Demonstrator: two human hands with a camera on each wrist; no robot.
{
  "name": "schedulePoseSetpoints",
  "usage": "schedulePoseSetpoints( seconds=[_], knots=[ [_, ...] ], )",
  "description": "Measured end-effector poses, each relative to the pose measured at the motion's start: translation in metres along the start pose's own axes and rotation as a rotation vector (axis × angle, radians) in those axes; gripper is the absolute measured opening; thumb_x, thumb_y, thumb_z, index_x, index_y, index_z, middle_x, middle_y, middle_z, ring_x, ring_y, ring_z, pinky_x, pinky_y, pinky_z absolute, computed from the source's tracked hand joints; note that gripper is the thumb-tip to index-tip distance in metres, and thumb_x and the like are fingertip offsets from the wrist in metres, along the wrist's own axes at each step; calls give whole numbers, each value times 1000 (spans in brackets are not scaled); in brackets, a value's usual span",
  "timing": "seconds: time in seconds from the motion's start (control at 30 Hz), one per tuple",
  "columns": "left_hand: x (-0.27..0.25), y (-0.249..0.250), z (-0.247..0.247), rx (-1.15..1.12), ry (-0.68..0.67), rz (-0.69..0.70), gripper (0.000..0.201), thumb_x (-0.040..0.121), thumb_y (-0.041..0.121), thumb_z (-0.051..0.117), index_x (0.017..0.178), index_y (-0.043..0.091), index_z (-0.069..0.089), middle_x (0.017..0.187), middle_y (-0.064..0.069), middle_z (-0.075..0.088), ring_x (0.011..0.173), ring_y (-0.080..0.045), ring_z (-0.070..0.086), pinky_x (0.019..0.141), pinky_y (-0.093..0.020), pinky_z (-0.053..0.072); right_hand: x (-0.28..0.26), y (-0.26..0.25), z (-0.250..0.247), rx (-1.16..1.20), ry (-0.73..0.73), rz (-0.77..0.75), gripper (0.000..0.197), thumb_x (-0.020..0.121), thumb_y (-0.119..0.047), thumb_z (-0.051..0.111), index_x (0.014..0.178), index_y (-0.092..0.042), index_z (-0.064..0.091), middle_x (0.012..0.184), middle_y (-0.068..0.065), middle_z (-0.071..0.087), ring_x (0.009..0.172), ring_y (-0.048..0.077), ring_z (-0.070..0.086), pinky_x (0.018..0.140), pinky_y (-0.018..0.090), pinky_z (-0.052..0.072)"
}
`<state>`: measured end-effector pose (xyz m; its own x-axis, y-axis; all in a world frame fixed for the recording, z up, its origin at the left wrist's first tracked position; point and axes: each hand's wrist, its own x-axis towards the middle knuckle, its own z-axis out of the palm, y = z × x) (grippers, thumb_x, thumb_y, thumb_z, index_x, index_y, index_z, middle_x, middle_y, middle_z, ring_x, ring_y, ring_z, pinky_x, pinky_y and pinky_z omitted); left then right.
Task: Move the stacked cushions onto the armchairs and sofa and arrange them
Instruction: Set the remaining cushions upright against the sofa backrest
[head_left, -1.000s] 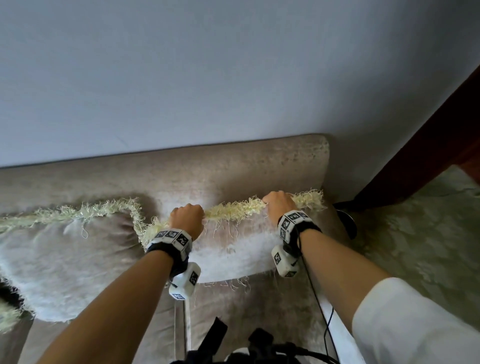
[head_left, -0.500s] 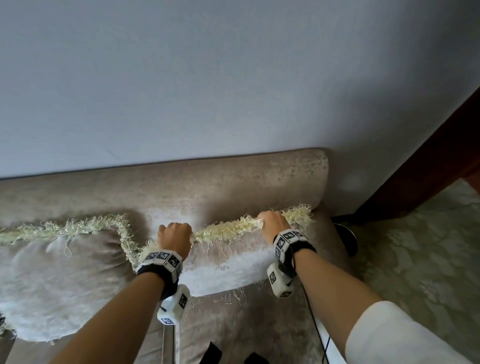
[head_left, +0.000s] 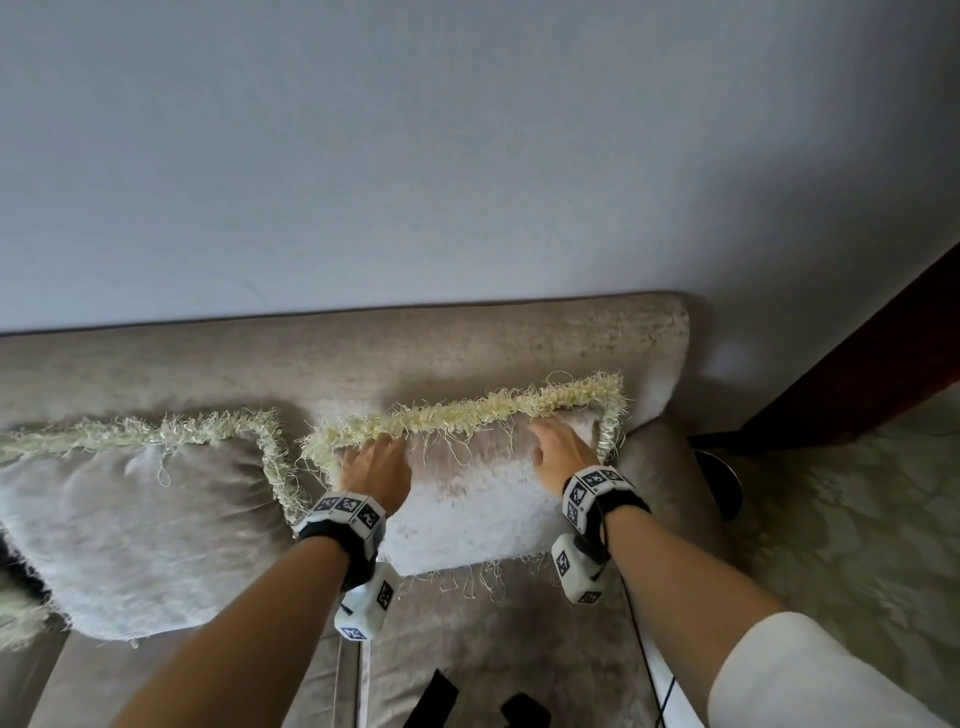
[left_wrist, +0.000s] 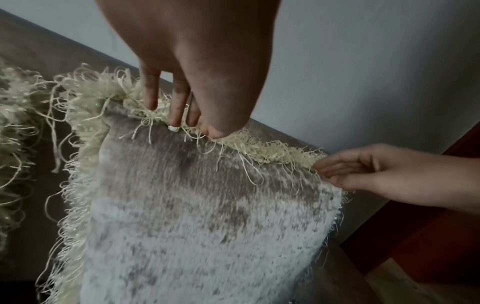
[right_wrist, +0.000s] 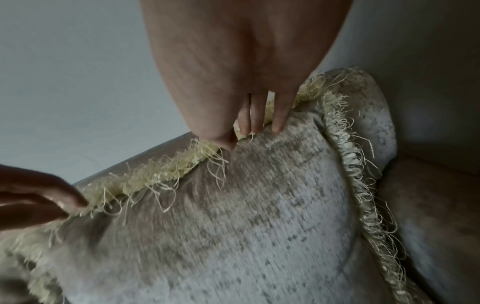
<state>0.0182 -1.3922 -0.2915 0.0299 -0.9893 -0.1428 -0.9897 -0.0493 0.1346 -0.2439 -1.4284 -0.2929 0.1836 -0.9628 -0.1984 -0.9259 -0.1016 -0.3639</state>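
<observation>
Against pale wall (head_left: 467, 156), beige sofa (head_left: 208, 364), patterned carpet (head_left: 857, 519)

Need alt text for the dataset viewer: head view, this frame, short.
Two bare hands, left hand and right hand, rest with extended fingers on the top fringed edge of a grey cushion propped against the sofa backrest. A second fringed cushion stands to its left; pale wall behind.
</observation>
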Motion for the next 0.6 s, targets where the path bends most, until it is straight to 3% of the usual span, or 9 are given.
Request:
schedulePoseSetpoints(
  seconds=[0.07, 0.23, 0.3, 0.37, 0.4, 0.43, 0.5, 0.6],
  knots=[
    [-3, -1, 7, 5, -41, -1, 30, 95, 23, 41, 122, 18, 52, 128, -3, 57, 109, -20, 59, 97, -53, 45, -5, 0, 1, -72, 14, -34, 46, 96, -8, 52, 140, -19, 46, 153, -1, 38, 142, 17, 35, 114, 40, 22],
    [-16, -1, 19, -37, -126, -12, 43, 92, 14, 47, 134, 16, 43, 149, 0, 33, 134, -22, 37, 102, -49, 44, 3, 0, 8, -103, 21, -167, 48, 91, -6, 58, 137, -14, 47, 157, 5, 27, 144, 22, 29, 115, 37, 34],
    [-16, -9, 26, -55, -156, -17, 52, 89, 10, 47, 139, 22, 37, 157, 2, 20, 143, -22, 23, 102, -54, 43, 14, 1, 12, -113, -86, -101, 61, 92, -12, 59, 147, -21, 34, 160, 8, 20, 148, 28, 20, 117, 51, 27],
    [-15, -10, 33, -68, -245, -22, 70, 87, 6, 47, 147, 33, 23, 161, 5, 3, 147, -28, 9, 103, -60, 40, 21, 7, 14, -124, -222, 28, 78, 92, -31, 57, 151, -41, 7, 161, 10, 15, 149, 35, 13, 113, 70, 6],
    [-14, -7, 38, -76, -280, -21, 80, 87, 5, 47, 149, 39, 12, 161, 5, -3, 147, -34, 4, 103, -64, 36, 24, 13, 14, -147, -274, 58, 81, 92, -39, 54, 150, -45, -2, 161, 12, 12, 148, 39, 11, 110, 73, -5],
    [-12, -3, 44, -81, -298, -12, 88, 86, 5, 48, 149, 44, 1, 160, 5, -7, 145, -40, 0, 104, -67, 31, 27, 22, 15, -182, -312, 57, 81, 92, -45, 51, 150, -44, -6, 162, 13, 9, 148, 41, 11, 109, 73, -10],
    [-6, 8, 57, -87, -305, 40, 96, 86, 15, 53, 143, 53, -14, 160, 3, -9, 143, -47, -2, 105, -73, 17, 33, 43, 14, -271, -334, 6, 82, 92, -50, 49, 154, -35, -2, 163, 12, 7, 147, 40, 15, 111, 72, -8],
    [8, 21, 76, -12, -333, 82, 93, 84, 35, 54, 145, 47, -14, 160, -3, -11, 145, -44, 0, 109, -72, 5, 40, 62, 12, -342, -380, -2, 81, 91, -55, 47, 155, -23, 10, 164, 7, 7, 150, 30, 11, 114, 68, 0]
  ],
)
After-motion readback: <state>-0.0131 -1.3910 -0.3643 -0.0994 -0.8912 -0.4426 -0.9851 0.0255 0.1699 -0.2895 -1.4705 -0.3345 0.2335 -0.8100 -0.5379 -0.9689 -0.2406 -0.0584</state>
